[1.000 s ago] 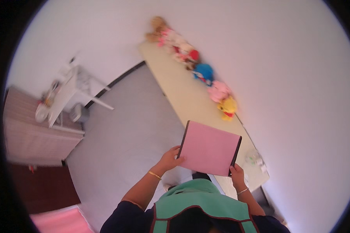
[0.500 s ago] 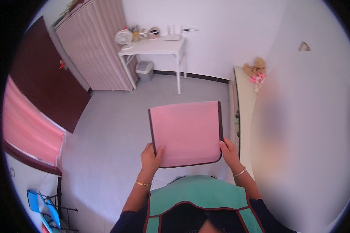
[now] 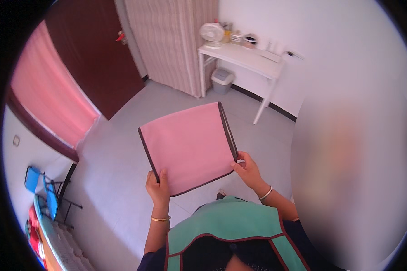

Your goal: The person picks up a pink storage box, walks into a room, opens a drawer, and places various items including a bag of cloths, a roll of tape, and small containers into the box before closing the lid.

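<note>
A flat pink square of fabric with dark edging, which looks like a folded storage box [image 3: 190, 147], is held out in front of me above the floor. My left hand [image 3: 158, 187] grips its near left corner, thumb on the top face. At the near right corner my right hand [image 3: 249, 172] pinches the dark edge between thumb and fingers. Along that right side the edging shows as two layers slightly apart. The box tilts, its right far corner raised. Its underside is hidden.
A white table [image 3: 244, 56] with a fan [image 3: 212, 34] stands ahead, a grey bin [image 3: 222, 81] under it. Left are a striped curtain [image 3: 172, 45], a brown door [image 3: 92, 49], a pink curtain [image 3: 54, 86] and a blue folding chair [image 3: 49, 194]. A blurred patch covers the right side.
My view has turned left, bringing the door and chair further in. The pink box has shifted left and tilted, its right-side layers now parting a little. Both hands keep hold.
</note>
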The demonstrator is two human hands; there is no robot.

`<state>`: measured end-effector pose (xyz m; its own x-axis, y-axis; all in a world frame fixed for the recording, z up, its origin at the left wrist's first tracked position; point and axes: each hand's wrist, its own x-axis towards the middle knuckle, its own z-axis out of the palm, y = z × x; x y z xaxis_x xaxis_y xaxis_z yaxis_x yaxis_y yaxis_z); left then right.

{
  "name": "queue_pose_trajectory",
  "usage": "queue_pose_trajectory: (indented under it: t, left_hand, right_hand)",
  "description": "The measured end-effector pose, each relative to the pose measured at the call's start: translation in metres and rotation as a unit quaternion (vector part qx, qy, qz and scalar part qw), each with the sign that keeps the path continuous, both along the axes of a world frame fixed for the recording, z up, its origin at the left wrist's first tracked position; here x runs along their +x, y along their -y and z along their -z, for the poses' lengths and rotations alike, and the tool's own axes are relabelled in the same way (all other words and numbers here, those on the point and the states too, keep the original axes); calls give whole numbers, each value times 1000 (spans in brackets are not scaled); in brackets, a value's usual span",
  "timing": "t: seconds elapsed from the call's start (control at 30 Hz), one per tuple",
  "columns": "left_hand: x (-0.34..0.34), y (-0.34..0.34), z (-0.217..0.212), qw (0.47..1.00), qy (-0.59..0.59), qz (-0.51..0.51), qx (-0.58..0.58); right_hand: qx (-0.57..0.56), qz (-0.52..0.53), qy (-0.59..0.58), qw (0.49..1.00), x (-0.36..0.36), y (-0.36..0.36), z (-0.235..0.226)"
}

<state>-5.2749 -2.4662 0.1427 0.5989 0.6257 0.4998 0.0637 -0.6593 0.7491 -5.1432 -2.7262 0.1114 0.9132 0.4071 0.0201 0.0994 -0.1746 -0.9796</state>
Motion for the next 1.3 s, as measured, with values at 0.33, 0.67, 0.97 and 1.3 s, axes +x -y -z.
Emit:
queue_pose_trajectory:
  t: [0.33, 0.67, 0.97, 1.3]
  left_hand:
    - [2, -113, -25, 970, -6, -244, 12]
    - [-59, -239, 0, 939, 21, -319, -126]
    - [-78, -373, -28, 922, 18, -340, -182]
    - [-80, -549, -11, 852, -81, -518, -14]
  right_hand:
    - [185, -196, -406, 873, 93, -200, -24]
    - [144, -389, -374, 830, 113, -418, -49]
    - [142, -431, -393, 800, 94, -588, -67]
    - [157, -463, -608, 626, 121, -808, -57]
